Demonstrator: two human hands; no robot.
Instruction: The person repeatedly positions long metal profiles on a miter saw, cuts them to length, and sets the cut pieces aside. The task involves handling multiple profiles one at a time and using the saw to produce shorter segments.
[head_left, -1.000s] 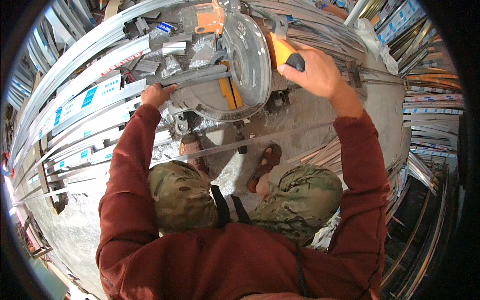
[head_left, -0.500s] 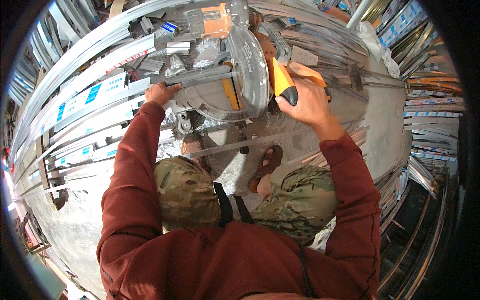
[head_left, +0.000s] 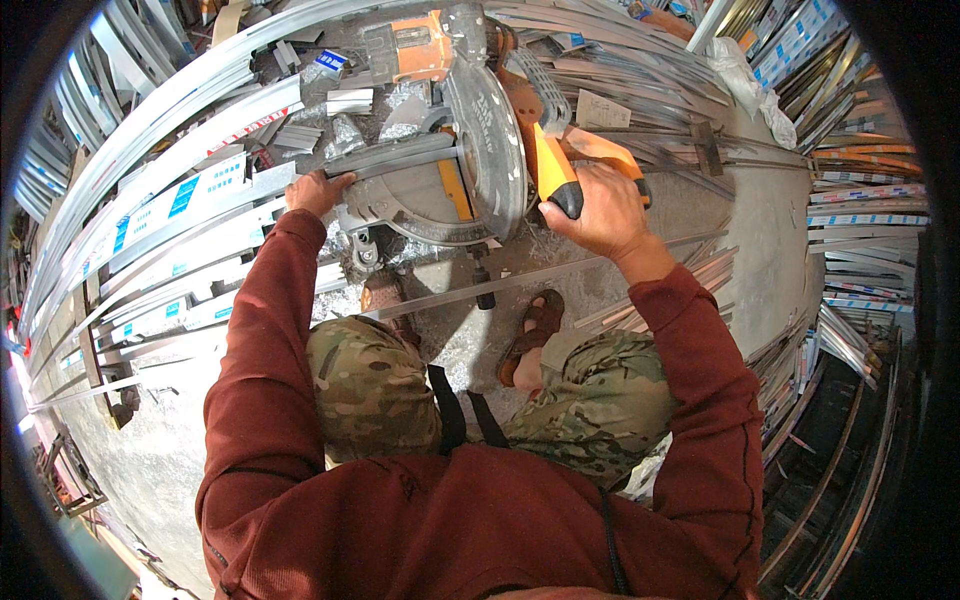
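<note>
A miter saw point(head_left: 484, 150) with a grey round blade guard stands on the floor in front of me. My right hand point(head_left: 604, 212) is wrapped round its orange-and-black handle point(head_left: 556, 172), right of the guard. On the saw's left side, my left hand point(head_left: 318, 191) closes over a long silver metal profile point(head_left: 400, 152) lying across the saw base point(head_left: 405, 205). The thumb of that hand points toward the guard, a short way from it. The blade itself is hidden by the guard. A yellow strip point(head_left: 455, 190) shows on the base beside it.
Long metal profiles point(head_left: 150, 215), some with blue-printed film, spread to the left. More profile stacks point(head_left: 868, 220) line the right. Short offcuts point(head_left: 350, 101) and a blue box point(head_left: 331, 62) lie behind the saw. A thin strip point(head_left: 480, 289) crosses the floor before my sandalled feet.
The saw and both hands appear slightly lower and further left, along with the surroundings behind the saw. Both hands keep their grips.
</note>
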